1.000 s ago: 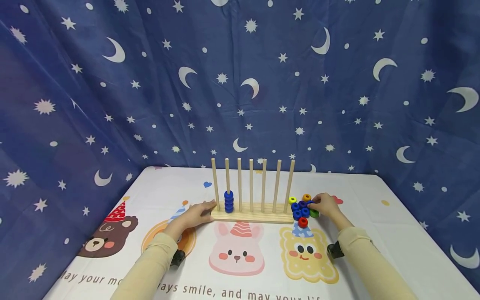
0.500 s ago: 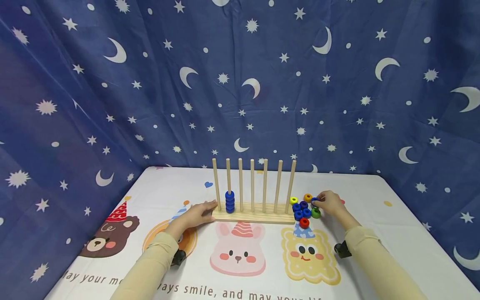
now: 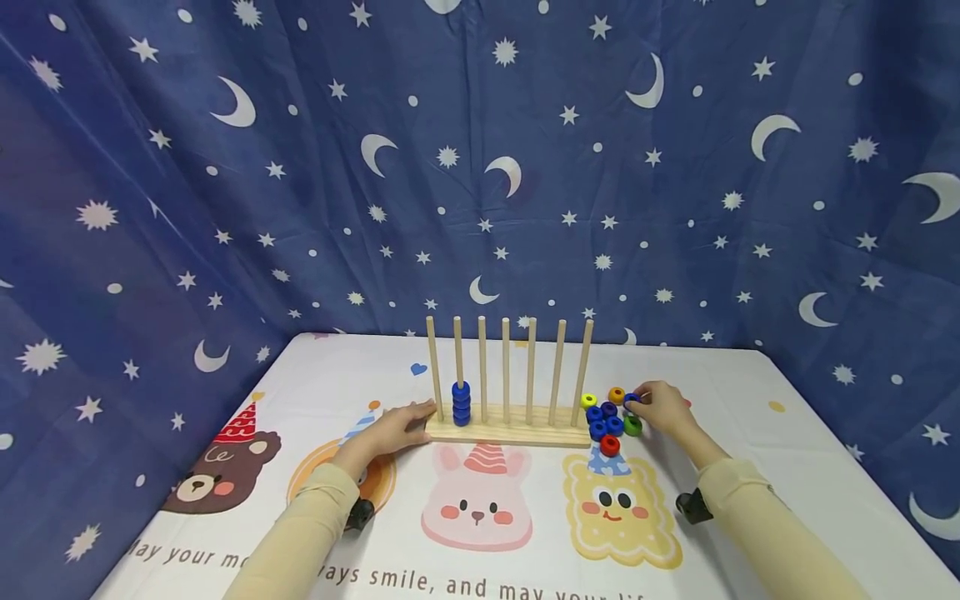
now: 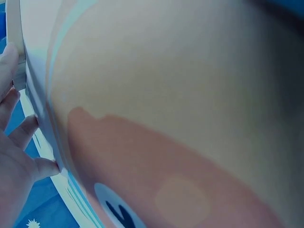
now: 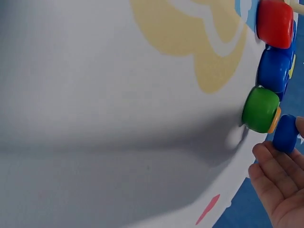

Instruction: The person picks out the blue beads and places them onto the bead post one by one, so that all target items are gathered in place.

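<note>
At the left end of a wooden peg rack [image 3: 510, 433], my left hand [image 3: 393, 429] holds the base between thumb and fingers. In the left wrist view its fingertips [image 4: 9, 61] lie against the wood, the others spread apart. Several blue beads are stacked on the second peg [image 3: 459, 350] from the left; the other pegs are bare. To the right of the rack, my right hand [image 3: 663, 408] pinches a blue bead [image 5: 286, 134] between thumb and fingers. Close beside it lie a green bead [image 3: 633, 426], an orange bead [image 3: 617, 395] and several blue beads [image 3: 614, 426].
A yellow bead [image 3: 588, 401] lies by the rack's right end, and a red bead [image 3: 610, 446] at the front of the cluster. The white tablecloth [image 3: 750, 417] carries printed cartoon figures. Behind the table hangs a blue curtain [image 3: 420, 200] with moons and stars.
My right hand has drawn a blue bead slightly away from the cluster, up and to the right, uncovering the green bead. My left hand stays at the rack's end.
</note>
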`<action>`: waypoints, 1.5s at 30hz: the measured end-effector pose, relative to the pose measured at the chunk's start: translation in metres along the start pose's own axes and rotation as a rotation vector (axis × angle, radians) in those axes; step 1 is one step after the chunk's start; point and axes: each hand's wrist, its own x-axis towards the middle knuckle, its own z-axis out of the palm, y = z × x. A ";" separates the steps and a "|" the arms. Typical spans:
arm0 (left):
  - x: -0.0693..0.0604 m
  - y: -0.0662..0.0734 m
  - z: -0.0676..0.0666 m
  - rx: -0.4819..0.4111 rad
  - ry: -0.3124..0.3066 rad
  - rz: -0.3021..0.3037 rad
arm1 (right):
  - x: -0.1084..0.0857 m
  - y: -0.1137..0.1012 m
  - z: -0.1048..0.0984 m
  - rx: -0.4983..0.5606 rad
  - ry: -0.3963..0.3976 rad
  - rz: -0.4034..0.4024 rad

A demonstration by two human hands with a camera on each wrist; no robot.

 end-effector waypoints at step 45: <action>0.001 -0.001 0.000 -0.004 0.000 -0.005 | -0.039 -0.022 -0.006 0.129 0.106 -0.324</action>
